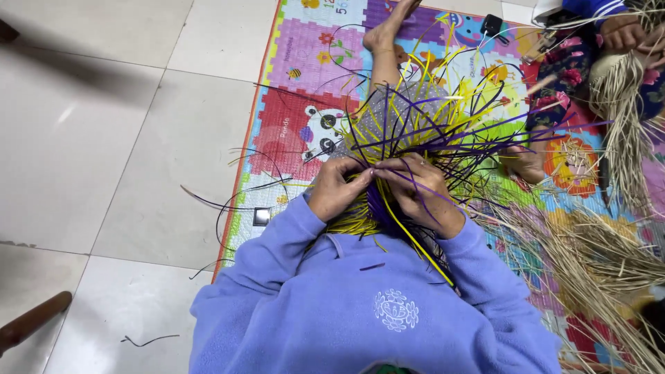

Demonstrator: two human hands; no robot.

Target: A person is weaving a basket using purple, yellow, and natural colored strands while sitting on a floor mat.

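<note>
the half-woven bundle of yellow and purple strips (409,131) sits in the person's lap over the near left part of the colourful play mat (305,76), its loose ends fanning out toward the mat's far edge. the left hand (337,188) has its fingers pressed together, pinching strips at the weave's near rim, and the right hand (419,194) pinches a purple strip just beside it, fingertips of both hands touching. to do this crossing well, it looks wise to keep the pinch close to the last finished crossing so nothing slackens, pull one strip at a time snug, and hold the neighbours flat with the thumbs. which strip goes over and which under is hard to make out, since the hands cover the crossing. the woven body itself is mostly hidden behind hands and the blue fleece sleeves (277,249). at the mat's far right corner another person's hand (621,31) works pale straw (623,118), cut off by the frame. more straw (596,256) lies along the mat's right edge, and stray dark strips (228,208) trail onto the tiled floor (83,138).
</note>
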